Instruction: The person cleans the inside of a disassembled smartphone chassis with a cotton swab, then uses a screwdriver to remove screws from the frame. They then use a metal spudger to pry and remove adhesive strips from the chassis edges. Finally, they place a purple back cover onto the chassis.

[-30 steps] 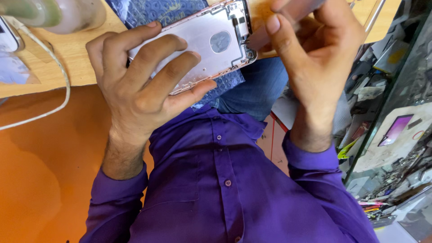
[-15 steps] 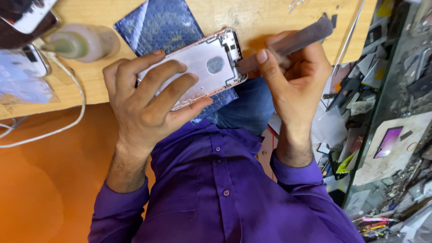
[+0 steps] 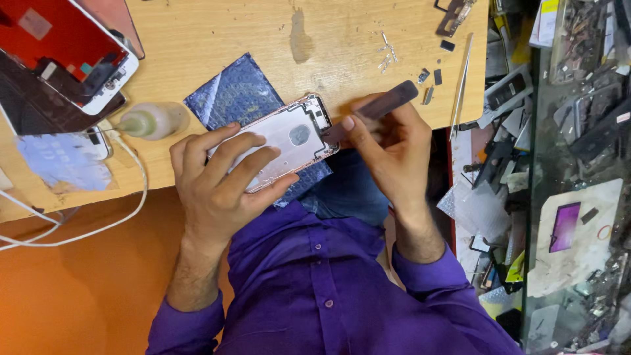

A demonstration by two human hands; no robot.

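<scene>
The left hand [image 3: 220, 190] wraps its fingers over the bare inside of a pink-edged phone back housing [image 3: 282, 141], four fingers spread across the metal shell and the thumb hidden beneath, gripping it firmly above the person's lap. The right hand [image 3: 388, 151] pinches a flat dark pry tool [image 3: 378, 110] between thumb and forefingers; the tool's lower end meets the housing's top edge beside the camera cutout. The housing hangs over the near edge of a wooden table [image 3: 263, 39], partly above a blue patterned pouch [image 3: 233, 98] lying on the wood. Just left of the pouch lies a small squeeze bottle [image 3: 154, 121] on its side. Farther left, a white-framed phone screen assembly [image 3: 66, 52] rests on the table corner, with a white cable [image 3: 125, 217] trailing below it. Near the right edge of the table lie tweezers [image 3: 462, 85] and scattered small metal parts [image 3: 430, 75]. A purple shirt [image 3: 328, 289] fills the foreground.
</scene>
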